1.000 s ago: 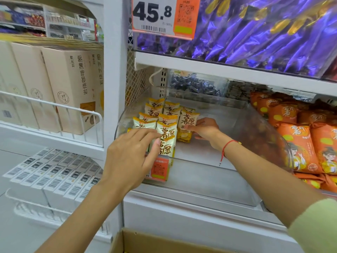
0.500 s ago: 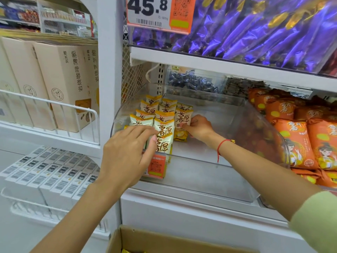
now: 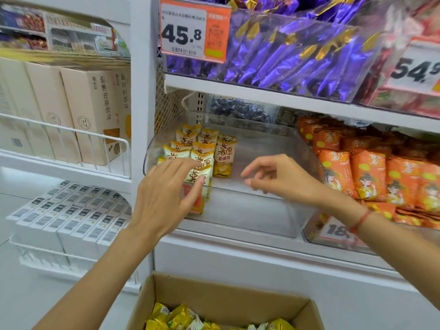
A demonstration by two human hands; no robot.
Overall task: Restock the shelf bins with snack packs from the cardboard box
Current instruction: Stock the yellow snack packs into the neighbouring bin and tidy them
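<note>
Clear bin (image 3: 250,210), middle shelf: partly filled. Snack packs (image 3: 202,148), cream and yellow, stand in upright rows against its left wall only; the right part of the bin floor is bare.

Left hand (image 3: 164,198): at the bin's front left corner, fingers straight and together, laid against the foremost pack. Grip flat and wide, holding nothing.

Right hand (image 3: 278,179): above the bin's front rim, apart from the packs, fingers loosely curled. Grip slack, holding nothing.

Cardboard box (image 3: 219,296): on the floor side of the shelf unit, directly below the hands, flaps open. More packs (image 3: 181,320) in yellow wrappers lie loose inside.

Step in hand, as judged: steadying the placed rows; restocking is early to midway, with much of the bin unfilled.

Next move calls for: the free right hand going down into the box, gathering a few packs, and setting them upright beside the rightmost row, while the left keeps the front pack from tipping.

Surroundings: orange packs (image 3: 371,177) in the neighbouring bin to the right; purple wrappers (image 3: 285,51) in the bin above, with a price tag (image 3: 195,29) reading 45.8; beige cartons (image 3: 78,110) behind a wire rail to the left.

Obstructions: the upper shelf edge (image 3: 285,98) overhangs the bin, so entry is from the front, over the rim. A small orange label (image 3: 197,201) on the bin front sits behind the left thumb.
</note>
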